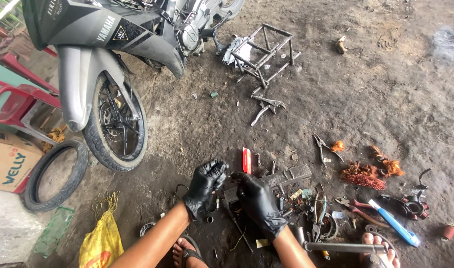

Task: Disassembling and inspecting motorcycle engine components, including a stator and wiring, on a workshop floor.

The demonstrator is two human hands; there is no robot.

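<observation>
Nearest the lens, two bare forearms rise from the bottom edge, each ending in a black glove. The left hand [205,186] and the right hand [258,201] meet over a small dark part [232,177], pinched between their fingertips just above the dirt floor [366,89]; both hands are closed on it, though what kind of part it is cannot be made out. Directly beneath lie a sandalled foot [186,252] and a scatter of small metal bits. Just right of the hands sits a flat grey metal block [289,175], with a small red packet [246,160] standing beside the left fingertips. Further right lie pliers [322,147], tangles of copper wire [364,174], and a blue-handled tool [396,224]. A yellow plastic bag [103,240] lies at the lower left, near a loose tyre [55,174]. Well beyond, a grey motorcycle [117,44] stands with its front wheel toward the camera, and a metal frame [262,53] rests beside locking pliers [266,106].
</observation>
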